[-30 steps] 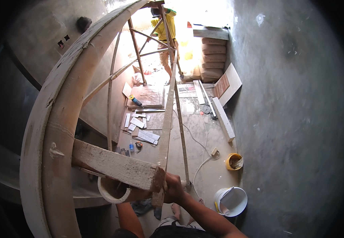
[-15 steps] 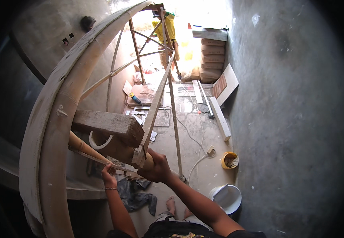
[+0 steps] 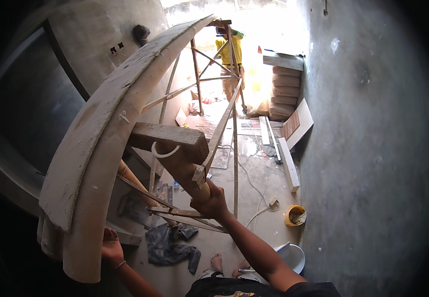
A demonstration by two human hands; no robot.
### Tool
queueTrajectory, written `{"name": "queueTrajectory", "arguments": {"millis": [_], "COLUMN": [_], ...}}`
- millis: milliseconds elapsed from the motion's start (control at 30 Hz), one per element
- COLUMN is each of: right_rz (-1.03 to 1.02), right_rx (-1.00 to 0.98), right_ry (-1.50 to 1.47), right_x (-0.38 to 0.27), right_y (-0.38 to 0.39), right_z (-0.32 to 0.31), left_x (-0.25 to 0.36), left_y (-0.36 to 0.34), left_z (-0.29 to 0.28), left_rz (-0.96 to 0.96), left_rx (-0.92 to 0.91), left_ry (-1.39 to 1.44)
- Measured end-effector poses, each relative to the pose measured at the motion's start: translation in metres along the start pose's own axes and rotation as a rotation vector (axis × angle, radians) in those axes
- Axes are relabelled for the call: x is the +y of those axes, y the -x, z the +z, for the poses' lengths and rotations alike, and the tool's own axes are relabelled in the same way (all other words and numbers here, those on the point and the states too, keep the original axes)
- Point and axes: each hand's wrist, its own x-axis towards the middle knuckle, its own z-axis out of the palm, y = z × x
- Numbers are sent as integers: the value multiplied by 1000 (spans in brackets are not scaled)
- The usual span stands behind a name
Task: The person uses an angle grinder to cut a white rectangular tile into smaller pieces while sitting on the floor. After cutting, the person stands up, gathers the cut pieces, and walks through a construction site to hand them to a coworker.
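Observation:
A tall scaffold of bamboo and wood stretches away from me, with a rough plank (image 3: 83, 153) along its top. My right hand (image 3: 211, 200) is wrapped round an upright bamboo post (image 3: 179, 168) whose hollow end shows beside a short wooden crossbeam (image 3: 167, 137). A thick bamboo pole (image 3: 98, 193) runs under the plank's edge. Against the near end of that pole rests my left hand (image 3: 111, 249), its fingers stretched upward and partly hidden. A diagonal wooden strip (image 3: 224, 119) meets the post just above my right hand.
A person in a yellow shirt (image 3: 232, 57) stands at the scaffold's far end. On the right are stacked sacks (image 3: 285, 91), a long white block (image 3: 288, 166), a yellow pail (image 3: 295, 216) and a white bucket (image 3: 296, 258). Dark cloth (image 3: 172, 247) and a cable (image 3: 249, 180) lie on the floor.
My left hand has left the lower bamboo leg and come to the thick pole's near end. The scaffold appears farther right in view; my right hand keeps its grip.

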Motion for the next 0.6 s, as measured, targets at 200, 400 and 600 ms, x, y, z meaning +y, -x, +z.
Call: {"name": "queueTrajectory", "arguments": {"millis": [200, 400, 600], "right_rz": [-1, 70, 19], "right_rx": [-7, -22, -12], "right_ry": [7, 97, 71], "right_x": [2, 9, -8], "right_y": [0, 8, 9], "right_z": [3, 4, 3], "left_x": [51, 99, 82], "left_y": [44, 120, 166], "left_z": [-1, 52, 103], "left_rz": [805, 832, 1383], "left_rx": [180, 9, -25], "left_ry": [-773, -204, -778]}}
